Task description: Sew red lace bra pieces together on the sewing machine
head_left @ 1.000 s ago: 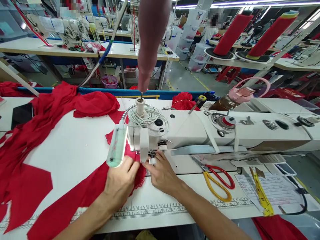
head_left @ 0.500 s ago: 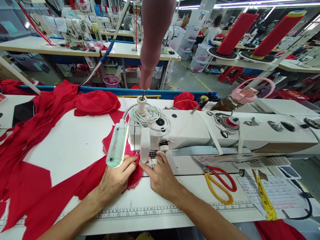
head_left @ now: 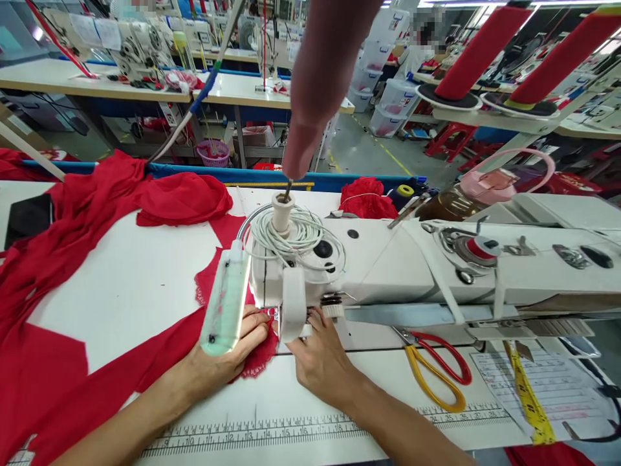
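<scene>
My left hand (head_left: 239, 346) lies on red lace-edged fabric (head_left: 259, 355) beside the needle area of a white sewing machine (head_left: 378, 259). Its fingers are stretched out and close together, pressing on the cloth. A pale green lamp (head_left: 224, 301) hides part of this hand. My right hand (head_left: 323, 359) is just right of the needle area, fingers bent and drawn together. The machine's front part (head_left: 294, 304) covers its fingertips, so whatever they hold is hidden. Coiled pale cable (head_left: 286, 230) sits on the machine head.
Red fabric (head_left: 53, 362) spreads across the left of the table. Scissors (head_left: 436, 372), a yellow tape measure (head_left: 531, 401) and a written sheet (head_left: 563, 388) lie at right. Red thread cones (head_left: 485, 52) stand behind. A blurred pinkish shape (head_left: 325, 77) hangs above the machine head.
The view has shifted slightly, so the machine and scissors appear further right and lower. Both hands stay at the needle area; the right fingers are now more tucked behind the machine's front part.
</scene>
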{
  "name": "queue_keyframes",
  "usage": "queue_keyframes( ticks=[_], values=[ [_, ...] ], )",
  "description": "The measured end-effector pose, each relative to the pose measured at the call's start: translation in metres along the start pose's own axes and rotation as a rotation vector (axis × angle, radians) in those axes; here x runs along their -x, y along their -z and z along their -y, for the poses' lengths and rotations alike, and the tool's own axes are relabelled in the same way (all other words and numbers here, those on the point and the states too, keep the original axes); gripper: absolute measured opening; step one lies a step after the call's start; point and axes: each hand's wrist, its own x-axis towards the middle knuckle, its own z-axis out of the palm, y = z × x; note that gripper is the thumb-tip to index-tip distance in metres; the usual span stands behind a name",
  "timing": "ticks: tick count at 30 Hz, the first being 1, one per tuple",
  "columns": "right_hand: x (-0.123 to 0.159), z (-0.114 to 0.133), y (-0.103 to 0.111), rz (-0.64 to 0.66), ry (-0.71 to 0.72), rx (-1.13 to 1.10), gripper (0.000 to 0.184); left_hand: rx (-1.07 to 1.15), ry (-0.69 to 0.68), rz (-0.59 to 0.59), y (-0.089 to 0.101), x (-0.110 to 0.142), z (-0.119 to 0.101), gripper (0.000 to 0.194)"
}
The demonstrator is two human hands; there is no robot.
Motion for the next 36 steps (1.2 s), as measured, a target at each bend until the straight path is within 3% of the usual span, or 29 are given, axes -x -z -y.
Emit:
queue_keyframes(
  ticks=[4,12,16,19,23,27,29,31,34,36],
  values=[
    [-0.001,0.001,0.0,-0.001,-0.01,0.02,0.034,0.033,-0.039,-0.014,0.003,-0.004,0.007,0.042],
    [0.0,0.003,0.001,0.015,-0.014,0.038,0.024,0.024,-0.065,-0.027,0.012,-0.01,0.007,0.039],
    [-0.001,0.001,0.004,-0.033,0.015,0.008,0.026,-0.036,0.17,-0.007,0.009,-0.005,-0.011,0.028],
    [-0.002,0.002,0.006,-0.033,0.038,-0.009,0.038,0.033,0.359,0.009,0.002,0.004,-0.015,0.021],
    [-0.001,0.007,0.003,-0.02,0.082,0.017,0.055,0.281,0.407,-0.006,0.0,0.01,0.017,0.026],
    [0.001,0.01,0.0,-0.044,0.093,-0.043,0.049,0.33,0.347,0.074,0.015,0.004,0.041,0.028],
    [0.001,0.009,0.0,-0.078,0.078,-0.081,0.045,0.233,0.323,0.06,0.024,0.001,0.032,0.027],
    [0.001,0.007,0.001,-0.102,0.064,-0.096,0.045,0.095,0.333,-0.022,0.028,0.003,0.01,0.024],
    [-0.001,0.005,0.002,-0.081,0.075,-0.086,0.047,0.007,0.303,-0.173,0.023,0.013,-0.032,0.026],
    [-0.002,0.005,0.002,-0.062,0.089,-0.082,0.048,0.013,0.266,-0.157,0.016,0.021,-0.052,0.028]
  ],
)
